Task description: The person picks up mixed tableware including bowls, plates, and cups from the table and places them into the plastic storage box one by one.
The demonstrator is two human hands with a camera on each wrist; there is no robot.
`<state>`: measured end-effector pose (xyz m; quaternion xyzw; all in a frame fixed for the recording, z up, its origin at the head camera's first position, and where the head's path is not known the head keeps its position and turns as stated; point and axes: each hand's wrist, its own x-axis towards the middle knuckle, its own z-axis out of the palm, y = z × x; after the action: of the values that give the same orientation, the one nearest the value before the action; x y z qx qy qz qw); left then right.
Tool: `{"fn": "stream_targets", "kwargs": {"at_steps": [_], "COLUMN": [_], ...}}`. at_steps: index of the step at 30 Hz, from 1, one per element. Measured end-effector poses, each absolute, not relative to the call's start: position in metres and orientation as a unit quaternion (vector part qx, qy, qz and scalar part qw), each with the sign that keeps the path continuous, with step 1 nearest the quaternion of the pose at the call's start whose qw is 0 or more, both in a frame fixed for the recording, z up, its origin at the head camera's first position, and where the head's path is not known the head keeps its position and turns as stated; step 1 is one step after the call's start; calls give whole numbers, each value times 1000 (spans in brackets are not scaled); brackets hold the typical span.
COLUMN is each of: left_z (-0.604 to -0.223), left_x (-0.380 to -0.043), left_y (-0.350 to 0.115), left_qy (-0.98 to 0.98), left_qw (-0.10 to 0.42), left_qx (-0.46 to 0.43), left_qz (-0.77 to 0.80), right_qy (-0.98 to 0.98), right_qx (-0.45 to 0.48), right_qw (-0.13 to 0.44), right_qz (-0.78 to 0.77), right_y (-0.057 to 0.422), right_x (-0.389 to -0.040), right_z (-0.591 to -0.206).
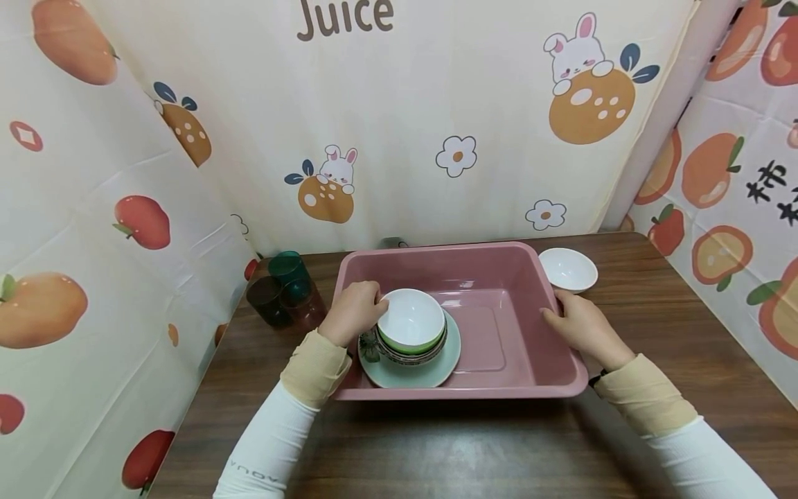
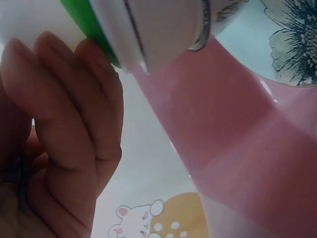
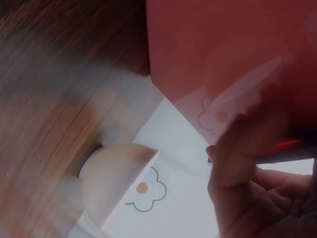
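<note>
A pink plastic basin (image 1: 486, 393) rests on the table, with a pale green plate (image 1: 451, 350) inside at its left. On the plate sits a stack of bowls: dark-patterned bowls (image 1: 411, 358) below, a bowl white inside and green outside (image 1: 411, 315) on top. My left hand (image 1: 352, 313) pinches the top bowl's left rim, thumb over the edge and fingers against its green outside (image 2: 89, 22) in the left wrist view. My right hand (image 1: 584, 330) grips the basin's right rim, thumb inside; its other fingers are partly hidden.
Beyond my right hand, a small white bowl (image 1: 569, 270) stands on the table close to the basin. Several tinted cups (image 1: 287, 269) cluster left of the basin, near my left forearm. Fruit-printed curtains (image 1: 405, 104) rise along the table's back and sides.
</note>
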<state>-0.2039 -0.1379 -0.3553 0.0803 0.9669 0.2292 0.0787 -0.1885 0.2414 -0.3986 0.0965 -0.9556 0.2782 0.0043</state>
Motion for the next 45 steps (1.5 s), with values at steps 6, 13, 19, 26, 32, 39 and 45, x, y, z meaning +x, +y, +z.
{"fn": "stream_targets", "kwargs": {"at_steps": [6,13,19,26,32,39,45], "left_z": [-361,-363,-365,-365,-366,-364,-352], "left_x": [-206,-207,-207,-207,-207,-204,-196], "left_y": [-138,-136,-135,-133,-133,-139,-150], "left_qy": [968,974,980,981,980,969,961], "left_qw": [77,73,71,67,70,73,50], "left_qx": [77,75,73,72,70,64,51], "left_qz": [224,200,172,168,172,229,268], "right_qy": [-951,-950,-950,-950,-950,-950,-950], "right_qx": [94,87,86,84,84,80,81], "right_qw": [9,11,10,10,12,14,13], "right_qz": [295,301,300,301,301,301,302], "right_y": [241,240,239,238,239,238,238], "right_x": [-189,-189,-190,-190,-190,-189,-188], "right_z": [-401,-403,-403,-404,-405,-407,-407]}}
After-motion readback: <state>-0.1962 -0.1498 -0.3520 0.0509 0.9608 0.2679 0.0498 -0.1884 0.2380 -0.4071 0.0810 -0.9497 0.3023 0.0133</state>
